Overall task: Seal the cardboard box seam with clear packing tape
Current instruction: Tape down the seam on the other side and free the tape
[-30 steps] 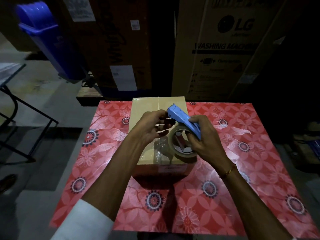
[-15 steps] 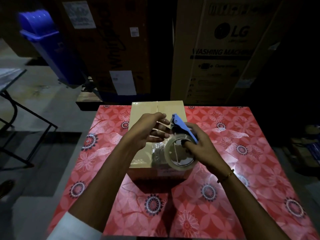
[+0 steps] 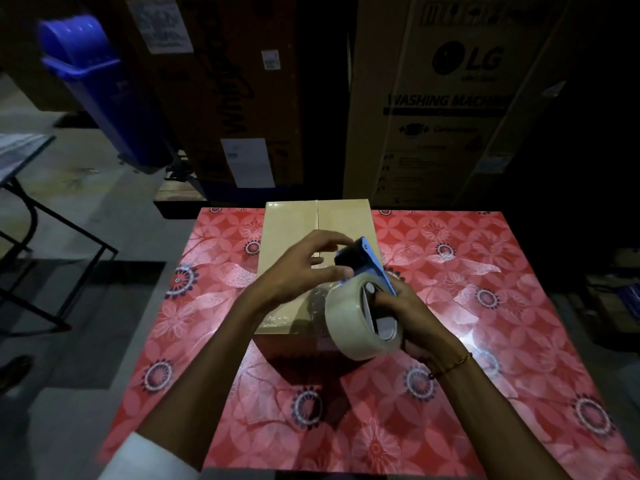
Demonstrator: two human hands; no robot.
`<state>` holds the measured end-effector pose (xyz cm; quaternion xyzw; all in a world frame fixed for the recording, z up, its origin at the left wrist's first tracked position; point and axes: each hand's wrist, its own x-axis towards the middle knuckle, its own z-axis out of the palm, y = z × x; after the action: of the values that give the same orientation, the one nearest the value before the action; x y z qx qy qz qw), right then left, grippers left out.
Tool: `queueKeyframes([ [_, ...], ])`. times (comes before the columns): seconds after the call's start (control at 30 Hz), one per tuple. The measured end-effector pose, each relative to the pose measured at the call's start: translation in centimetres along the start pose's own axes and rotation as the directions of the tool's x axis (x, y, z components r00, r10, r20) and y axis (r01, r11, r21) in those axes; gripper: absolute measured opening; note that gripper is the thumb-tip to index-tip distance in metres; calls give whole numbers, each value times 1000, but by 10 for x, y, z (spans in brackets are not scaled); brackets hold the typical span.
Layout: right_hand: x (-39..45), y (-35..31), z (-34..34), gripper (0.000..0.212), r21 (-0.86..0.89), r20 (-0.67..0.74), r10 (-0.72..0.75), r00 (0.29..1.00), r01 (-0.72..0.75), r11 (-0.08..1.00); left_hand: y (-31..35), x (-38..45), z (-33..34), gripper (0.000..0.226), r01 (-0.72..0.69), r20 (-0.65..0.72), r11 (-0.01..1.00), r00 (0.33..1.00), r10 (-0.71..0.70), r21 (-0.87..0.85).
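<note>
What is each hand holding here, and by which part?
The right hand grips the tape dispenser by its handle, beside the tape roll. The left hand reaches its fingertips to the dispenser's front end; a grip there cannot be told.

A red flowery tablecloth [image 3: 467, 306] lies under the spot where the hands work. Far past it, to the left, stands a blue bin [image 3: 93, 88]. Straight behind are two big brown cartons [image 3: 450, 98]. A folding table [image 3: 20, 150] sits far left.
</note>
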<state>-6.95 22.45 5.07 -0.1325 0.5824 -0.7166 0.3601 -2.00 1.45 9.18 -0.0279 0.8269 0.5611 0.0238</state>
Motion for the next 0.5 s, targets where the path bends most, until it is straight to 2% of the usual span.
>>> queueKeyframes([
  [0.1,1,2,2,29,54,31,39,999,-40,998,0,4,4,40,-33,-48,993,998,27,-114],
  [0.2,0,0,6,30,100,62,44,997,-50,994,1,4,7,22,-64,-136,975,990,35,-215],
  [0.3,-3,0,8,29,185,80,43,996,-57,981,2,4,9,1,-85,-209,967,977,34,-241],
  [0.4,-4,0,10,29,168,73,65,995,-77,983,7,5,8,6,-87,-228,962,973,27,-259],
  [0.5,-5,-1,10,31,140,82,55,995,-66,988,16,3,2,9,-93,-182,968,982,50,-235],
])
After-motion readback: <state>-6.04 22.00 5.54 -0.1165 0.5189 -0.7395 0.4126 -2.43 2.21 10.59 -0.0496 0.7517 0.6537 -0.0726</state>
